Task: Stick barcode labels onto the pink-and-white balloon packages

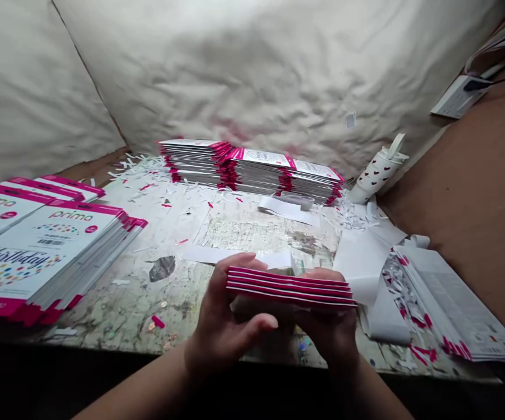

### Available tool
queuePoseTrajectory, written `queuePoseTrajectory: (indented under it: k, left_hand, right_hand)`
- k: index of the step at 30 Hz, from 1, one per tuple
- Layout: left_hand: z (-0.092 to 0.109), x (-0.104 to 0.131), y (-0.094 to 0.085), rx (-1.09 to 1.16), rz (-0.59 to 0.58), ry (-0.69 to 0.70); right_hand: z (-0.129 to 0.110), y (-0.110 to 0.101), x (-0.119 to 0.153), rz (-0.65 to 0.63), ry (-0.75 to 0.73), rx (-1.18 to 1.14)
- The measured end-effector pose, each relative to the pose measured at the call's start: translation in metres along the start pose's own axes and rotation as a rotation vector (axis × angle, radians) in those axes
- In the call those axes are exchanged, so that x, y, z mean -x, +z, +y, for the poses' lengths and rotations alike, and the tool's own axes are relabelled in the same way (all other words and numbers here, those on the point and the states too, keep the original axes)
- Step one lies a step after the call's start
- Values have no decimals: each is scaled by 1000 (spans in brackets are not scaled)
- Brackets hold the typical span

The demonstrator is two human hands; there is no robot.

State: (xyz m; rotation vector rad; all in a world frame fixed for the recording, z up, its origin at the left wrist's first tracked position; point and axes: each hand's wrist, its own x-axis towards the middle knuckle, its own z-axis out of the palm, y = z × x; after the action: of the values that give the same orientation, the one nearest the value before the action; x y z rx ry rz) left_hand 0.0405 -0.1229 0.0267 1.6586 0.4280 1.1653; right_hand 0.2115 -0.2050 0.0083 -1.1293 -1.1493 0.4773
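A small stack of pink-edged packets (290,287) is held up between my two hands, edge toward me, above the table's front. My left hand (226,312) grips its left end, fingers behind it and the thumb stretched in front beneath the edges. At the right end my right hand (333,332) is wrapped round the stack, its thumb under the lower edge and partly in shadow. Just behind the packets, a white folded piece (281,261) shows between the hands; whether it touches them I cannot tell.
Piles of packets stand at the left (55,245) and along the back (256,169) of the scrap-strewn table (182,297). A cup with hearts (377,175) leans at the back right. White sheets (361,256) and another packet pile (462,303) lie at the right.
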Motion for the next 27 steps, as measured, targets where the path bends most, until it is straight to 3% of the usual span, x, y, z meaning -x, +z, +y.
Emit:
queuePoseTrajectory:
  k: [3,7,9,11,13,16,18,20,22,25,27]
  left_hand:
    - [-4,3,-3,45,-78,-39]
    - [-19,13,-8,26,-163,-186]
    - [-22,14,-9,4,-156,-196]
    - [-22,11,-17,-72,-229,-180]
    - [-24,3,-36,-248,-349,-190]
    - [-38,-9,-79,-698,-456,-223]
    - [-54,-13,-102,-996,-497,-248]
    - [-67,-11,-112,-1190,-547,-301]
    - [-74,-4,-110,-1291,-571,-351]
    - [-72,8,-101,-1340,-555,-362]
    - [-71,15,-100,-1343,-538,-357]
  right_hand:
    - [1,-1,1,-5,-15,16]
    - [19,-11,15,-225,111,47]
    - [31,-21,23,-250,201,86]
    - [38,-38,26,-158,266,86]
    - [38,-62,17,12,284,51]
    - [20,-94,-14,317,282,12]
    - [4,-98,-40,352,358,-28]
    - [-7,-79,-63,223,504,-134]
    - [-8,-43,-79,42,660,-274]
    - [11,18,-89,-197,889,-405]
    - [33,46,-87,-255,975,-358]
